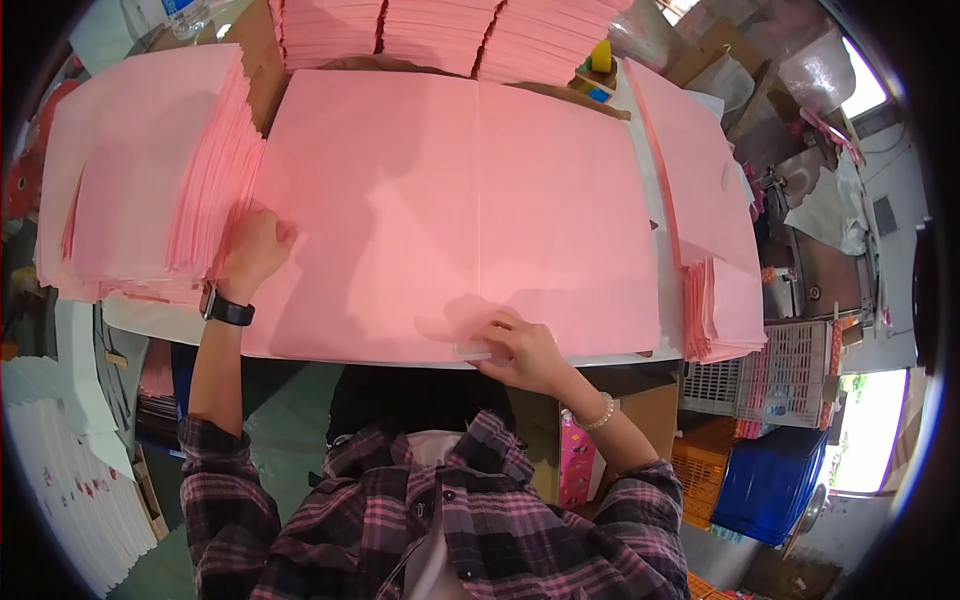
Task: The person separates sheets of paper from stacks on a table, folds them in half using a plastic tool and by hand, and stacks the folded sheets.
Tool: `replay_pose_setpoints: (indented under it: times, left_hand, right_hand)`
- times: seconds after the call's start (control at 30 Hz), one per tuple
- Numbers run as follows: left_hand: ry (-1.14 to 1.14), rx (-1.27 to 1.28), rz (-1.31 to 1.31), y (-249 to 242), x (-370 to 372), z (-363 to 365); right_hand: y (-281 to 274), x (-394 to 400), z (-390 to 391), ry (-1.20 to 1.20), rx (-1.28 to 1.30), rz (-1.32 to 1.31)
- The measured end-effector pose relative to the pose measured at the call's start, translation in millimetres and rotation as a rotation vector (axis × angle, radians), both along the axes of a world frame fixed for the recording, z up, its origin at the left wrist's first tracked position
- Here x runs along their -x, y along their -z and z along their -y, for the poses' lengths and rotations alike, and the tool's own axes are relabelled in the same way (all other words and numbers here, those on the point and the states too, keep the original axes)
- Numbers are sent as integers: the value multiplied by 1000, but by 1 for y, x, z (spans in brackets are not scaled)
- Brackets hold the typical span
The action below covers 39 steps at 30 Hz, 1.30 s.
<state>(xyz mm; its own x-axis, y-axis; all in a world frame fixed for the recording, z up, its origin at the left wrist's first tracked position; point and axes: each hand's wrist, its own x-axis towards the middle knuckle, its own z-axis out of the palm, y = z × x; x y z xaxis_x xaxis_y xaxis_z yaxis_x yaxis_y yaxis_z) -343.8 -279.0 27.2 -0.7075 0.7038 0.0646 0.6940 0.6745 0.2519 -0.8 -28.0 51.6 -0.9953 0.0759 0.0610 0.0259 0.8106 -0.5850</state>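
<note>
A large pink sheet (pixel 400 200) with a crease down its middle lies flat on the table in front of me. My left hand (pixel 256 252), with a dark watch on its wrist, is closed at the sheet's left side, against a stack of folded pink sheets (pixel 130 150). What its fingers hold, if anything, is hidden. Near the front edge, just left of the crease's lower end, my right hand (pixel 522 350) pinches a small whitish flat piece (pixel 472 351) against the pink sheet. A beaded bracelet circles the right wrist.
Tall piles of pink sheets (pixel 430 35) stand at the back. More folded pink sheets (pixel 705 210) lie on the right. A yellow tape roll (pixel 601 56) sits by the back piles. Below right are a white crate (pixel 785 370), a blue bin (pixel 770 480) and a cardboard box (pixel 648 425).
</note>
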Motion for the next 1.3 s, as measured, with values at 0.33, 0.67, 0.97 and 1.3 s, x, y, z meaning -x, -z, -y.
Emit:
replay_pose_setpoints:
  times: [0.33,0.67,0.97,1.3]
  left_hand:
    - [794,-58,104,-65,-83,-9]
    - [685,-291,1626,-2,-51,-5]
    - [39,-1014,1956,2,-53,-3]
    - [-263,-709,1629,28,-39,-15]
  right_hand:
    - [-87,-54,-15,-202,724,77]
    - [-165,-4,-88,466,789,-190]
    - [-35,108,-211,780,1232,60]
    - [10,-12,-110,672,821,379]
